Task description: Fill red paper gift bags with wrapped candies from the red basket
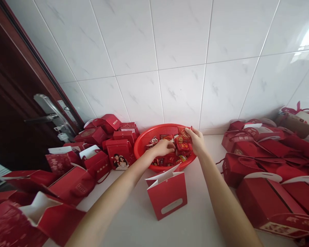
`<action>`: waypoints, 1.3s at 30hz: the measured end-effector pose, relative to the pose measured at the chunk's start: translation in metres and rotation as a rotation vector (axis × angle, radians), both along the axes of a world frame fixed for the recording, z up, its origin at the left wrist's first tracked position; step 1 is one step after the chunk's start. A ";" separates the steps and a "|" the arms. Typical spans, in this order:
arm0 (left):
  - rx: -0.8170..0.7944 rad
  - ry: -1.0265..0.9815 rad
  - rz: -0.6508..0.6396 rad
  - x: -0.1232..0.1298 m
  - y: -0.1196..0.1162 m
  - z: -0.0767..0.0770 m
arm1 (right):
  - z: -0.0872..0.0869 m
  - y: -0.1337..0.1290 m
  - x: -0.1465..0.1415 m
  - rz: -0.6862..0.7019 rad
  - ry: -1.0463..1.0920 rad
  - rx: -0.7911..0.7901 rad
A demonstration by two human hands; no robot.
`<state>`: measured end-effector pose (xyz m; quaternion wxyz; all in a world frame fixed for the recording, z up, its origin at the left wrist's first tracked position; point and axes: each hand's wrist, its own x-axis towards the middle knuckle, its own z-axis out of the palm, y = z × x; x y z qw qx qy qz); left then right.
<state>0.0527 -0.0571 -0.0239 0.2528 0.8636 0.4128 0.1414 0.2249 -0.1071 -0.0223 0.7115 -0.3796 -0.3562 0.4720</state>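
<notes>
A red plastic basket (139, 145) near the wall holds several small wrapped sweets (161, 161), mostly in red wrappers. My left hand (165, 147) reaches in over the sweets with its fingers curled, and whatever lies under the fingertips is hidden. At the basket's right side, my right hand (197, 140) pinches a red wrapped sweet packet (184, 135) with gold marks between thumb and fingers. In front of the basket, between my forearms, stands an upright red paper gift box (167, 197). Its top is open, showing a white inside, and a pale oval window is low on its front.
Red gift boxes (77, 185), some with open tops, crowd the left side. More red boxes with handles (267, 199) fill the right, beside a cardboard carton (298, 125). A white tiled wall (180, 85) rises behind; a dark door with a metal handle (50, 111) is at left.
</notes>
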 end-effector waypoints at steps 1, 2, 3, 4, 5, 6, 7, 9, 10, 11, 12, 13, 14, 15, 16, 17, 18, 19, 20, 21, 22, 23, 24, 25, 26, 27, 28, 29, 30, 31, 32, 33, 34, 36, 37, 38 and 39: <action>-0.019 0.069 -0.041 0.001 -0.002 0.000 | 0.000 0.000 0.000 0.004 -0.005 0.000; -0.032 0.133 -0.074 0.002 -0.004 -0.001 | 0.000 -0.001 0.000 0.007 -0.010 0.000; -0.036 0.192 -0.097 0.003 -0.005 -0.001 | 0.001 -0.001 -0.001 0.009 -0.017 0.000; -0.032 0.245 -0.111 0.005 -0.006 -0.001 | 0.001 -0.001 -0.001 0.006 -0.022 0.001; -0.022 0.292 -0.119 0.006 -0.007 -0.001 | 0.001 -0.002 -0.001 0.002 -0.028 0.000; -0.008 0.332 -0.123 0.007 -0.007 -0.001 | 0.001 -0.002 -0.001 -0.003 -0.034 -0.001; 0.007 0.367 -0.124 0.009 -0.007 -0.001 | 0.001 -0.002 -0.001 -0.007 -0.041 -0.003; 0.029 0.422 -0.123 0.012 -0.008 -0.002 | 0.001 -0.002 -0.001 -0.009 -0.051 -0.004; 0.035 0.443 -0.122 0.013 -0.008 -0.002 | 0.000 -0.002 -0.001 -0.009 -0.051 -0.005; 0.036 0.460 -0.119 0.015 -0.008 -0.003 | 0.000 -0.001 -0.001 -0.010 -0.047 -0.005; 0.033 0.474 -0.116 0.016 -0.008 -0.004 | 0.000 -0.001 -0.001 -0.010 -0.044 -0.005; 0.025 0.484 -0.113 0.017 -0.007 -0.004 | 0.000 -0.001 -0.001 -0.010 -0.040 -0.005; 0.015 0.490 -0.110 0.017 -0.007 -0.005 | 0.000 -0.001 -0.001 -0.012 -0.038 -0.007; 0.002 0.493 -0.107 0.017 -0.007 -0.005 | 0.000 -0.001 -0.001 -0.014 -0.039 -0.008; -0.013 0.493 -0.103 0.017 -0.006 -0.006 | 0.000 -0.001 -0.001 -0.017 -0.042 -0.008; -0.027 0.490 -0.099 0.016 -0.006 -0.006 | 0.000 -0.001 -0.002 -0.019 -0.046 -0.006; -0.042 0.483 -0.093 0.015 -0.006 -0.006 | 0.000 -0.001 -0.002 -0.022 -0.051 -0.003; -0.057 0.472 -0.087 0.014 -0.006 -0.006 | 0.000 -0.001 -0.002 -0.023 -0.056 0.001; -0.073 0.458 -0.080 0.013 -0.005 -0.006 | 0.000 -0.001 -0.002 -0.021 -0.063 0.006; -0.088 0.440 -0.072 0.012 -0.005 -0.006 | 0.000 -0.001 -0.002 -0.017 -0.070 0.009; -0.102 0.418 -0.063 0.011 -0.005 -0.006 | 0.000 -0.001 -0.002 -0.012 -0.077 0.012; -0.111 0.390 -0.052 0.010 -0.004 -0.006 | 0.000 -0.001 -0.002 -0.007 -0.084 0.015; -0.114 0.354 -0.037 0.009 -0.003 -0.005 | 0.000 -0.001 -0.002 -0.005 -0.089 0.018; -0.110 0.307 -0.016 0.008 -0.001 -0.004 | 0.000 -0.001 -0.001 -0.004 -0.091 0.021; -0.098 0.250 0.013 0.006 0.001 -0.003 | -0.001 0.000 -0.001 -0.006 -0.090 0.021; -0.083 0.184 0.051 0.005 0.004 0.000 | -0.001 0.000 -0.001 -0.009 -0.087 0.019; -0.069 0.116 0.094 0.002 0.007 0.002 | -0.001 0.000 -0.001 -0.013 -0.084 0.015; -0.063 0.051 0.137 0.000 0.010 0.005 | -0.002 0.001 0.000 -0.014 -0.080 0.011; -0.070 -0.002 0.175 -0.004 0.012 0.009 | -0.002 0.001 0.000 -0.011 -0.077 0.009; -0.090 -0.042 0.205 -0.007 0.013 0.011 | -0.002 0.001 0.000 -0.008 -0.076 0.008; -0.119 -0.067 0.225 -0.011 0.014 0.014 | -0.002 0.001 0.000 -0.003 -0.076 0.009; -0.151 -0.081 0.237 -0.016 0.015 0.015 | -0.002 0.001 0.000 0.002 -0.077 0.011; -0.181 -0.085 0.242 -0.020 0.014 0.016 | -0.002 0.001 -0.001 0.003 -0.079 0.012; -0.227 -0.061 0.238 -0.029 0.012 0.016 | -0.001 0.000 -0.001 0.000 -0.088 0.011; -0.242 -0.036 0.232 -0.033 0.012 0.014 | -0.001 0.000 -0.001 -0.002 -0.090 0.010; -0.250 -0.003 0.225 -0.036 0.012 0.013 | 0.000 0.000 -0.001 -0.003 -0.090 0.009; -0.250 0.034 0.219 -0.040 0.012 0.012 | 0.000 -0.001 -0.001 -0.004 -0.086 0.007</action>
